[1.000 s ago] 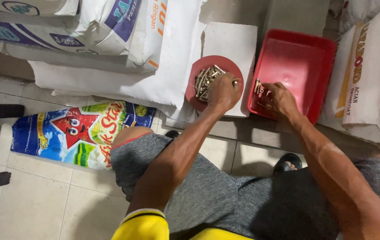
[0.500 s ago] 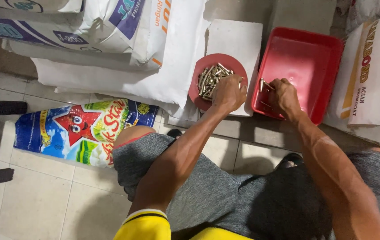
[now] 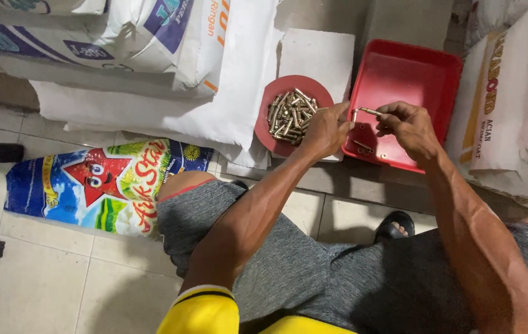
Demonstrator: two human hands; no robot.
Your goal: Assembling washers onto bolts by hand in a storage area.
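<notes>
White sacks (image 3: pixel 171 74) are stacked behind a red dish (image 3: pixel 270 127) of brass pins (image 3: pixel 290 112). One pin (image 3: pixel 369 112) is pinched closed by the right hand (image 3: pixel 407 127) over a red tray (image 3: pixel 409 74), while its end is nipped by the left hand (image 3: pixel 326 130) for steadiness.

We're down on the floor of what looks like a building-supply storeroom or workshop corner: heavy white sacks (image 3: pixel 153 68) of powdered building material are stacked along the wall, with more sacks (image 3: pixel 511 105) at the right. Pale floor tiles (image 3: pixel 47 272) underfoot (a bright printed bag (image 3: pixel 103 185) lies flat there), and a red tray (image 3: pixel 412 80) beside a round red dish of small brass-coloured metal parts (image 3: pixel 290 113).
</notes>
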